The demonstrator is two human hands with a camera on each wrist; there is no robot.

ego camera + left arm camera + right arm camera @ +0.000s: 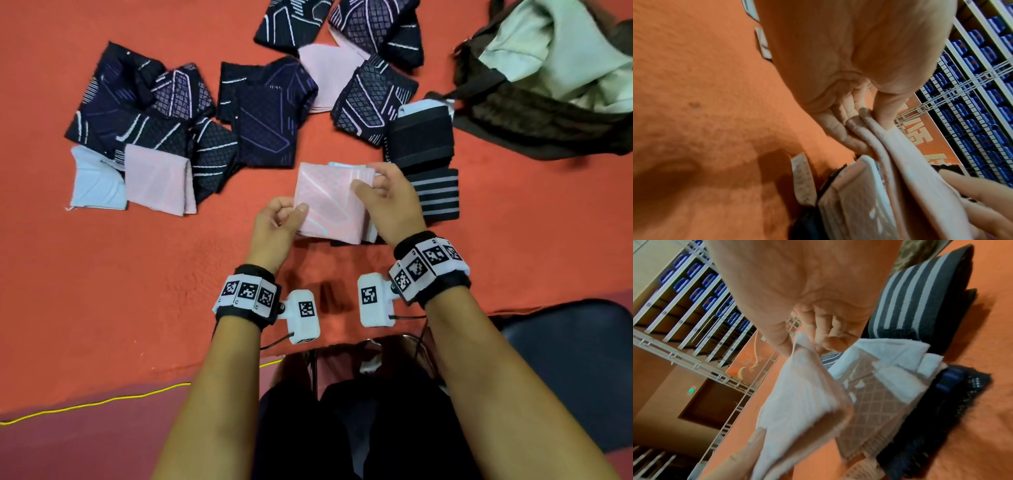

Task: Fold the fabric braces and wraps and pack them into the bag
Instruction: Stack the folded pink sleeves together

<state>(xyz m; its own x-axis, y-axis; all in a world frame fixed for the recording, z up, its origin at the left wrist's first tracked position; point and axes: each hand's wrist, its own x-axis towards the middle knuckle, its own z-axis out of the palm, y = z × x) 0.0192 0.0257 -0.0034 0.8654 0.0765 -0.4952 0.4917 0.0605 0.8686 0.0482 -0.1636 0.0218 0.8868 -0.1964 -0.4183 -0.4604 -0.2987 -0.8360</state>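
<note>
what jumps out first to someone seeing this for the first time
Both hands meet at the centre of the orange cloth, where the left hand and right hand pinch opposite edges of a pink brace. Behind them, dark patterned braces and folded pink ones lie scattered. At the far right sits the open brown bag.

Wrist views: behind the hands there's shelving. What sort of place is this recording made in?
Probably a stockroom or shop storage area, not a home. Tall white metal racks hold rows of identical blue boxes, an orange banner hangs below them, and many fabric braces lie on an orange-covered table.
</note>
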